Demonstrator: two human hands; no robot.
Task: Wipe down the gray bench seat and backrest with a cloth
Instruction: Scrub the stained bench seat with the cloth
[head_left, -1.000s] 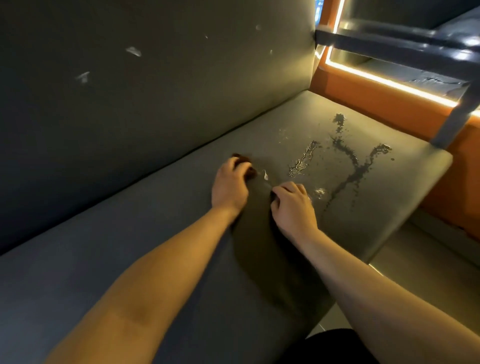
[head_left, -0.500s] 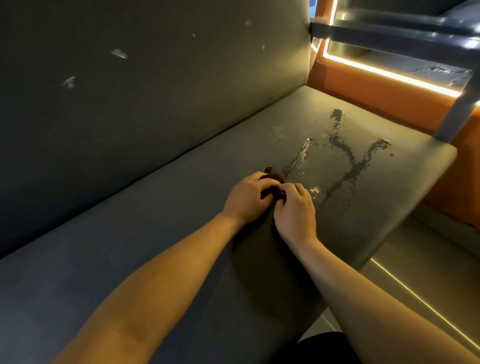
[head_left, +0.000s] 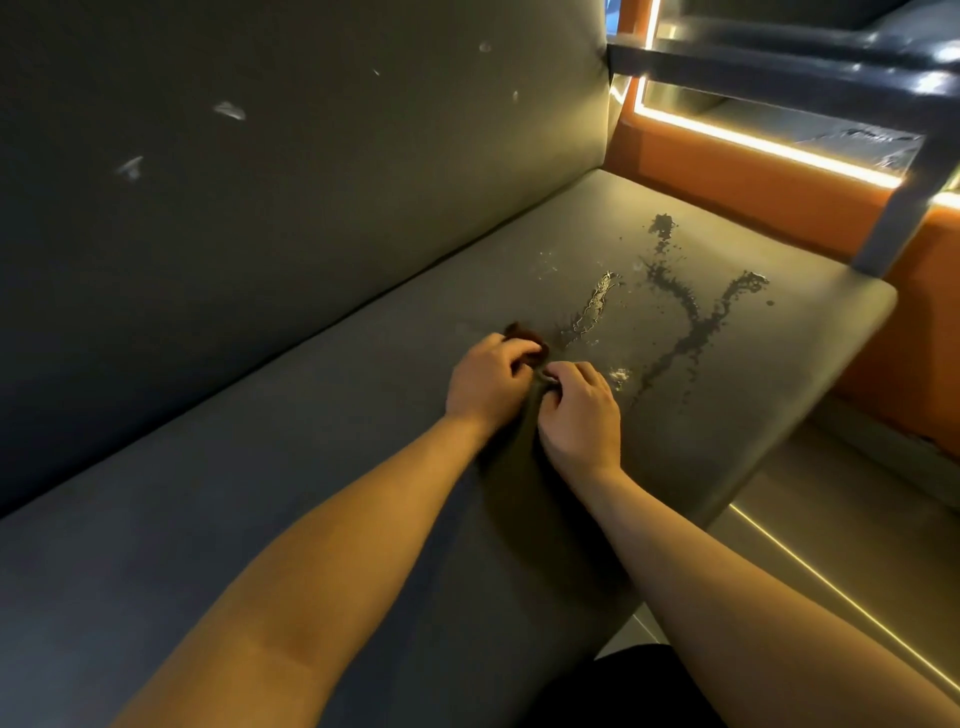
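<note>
The gray bench seat (head_left: 260, 509) runs from lower left to right, with the gray backrest (head_left: 311, 182) rising behind it. A small dark brown cloth (head_left: 527, 338) lies bunched on the seat. My left hand (head_left: 483, 382) grips one end of it with curled fingers. My right hand (head_left: 579, 415) pinches the other end close beside the left. Just beyond the hands, wet streaks and dark splatter (head_left: 685, 332) mark the seat. Pale smears (head_left: 228, 110) dot the backrest.
An orange wall panel (head_left: 779, 202) with a glowing light strip borders the seat's far end. A dark metal table frame and leg (head_left: 893, 218) stand at the upper right. The floor (head_left: 857, 545) with a lit strip lies to the right of the seat edge.
Both hands came together on the cloth from a wider spread, bunching it, then parted slightly. The view shifted a little.
</note>
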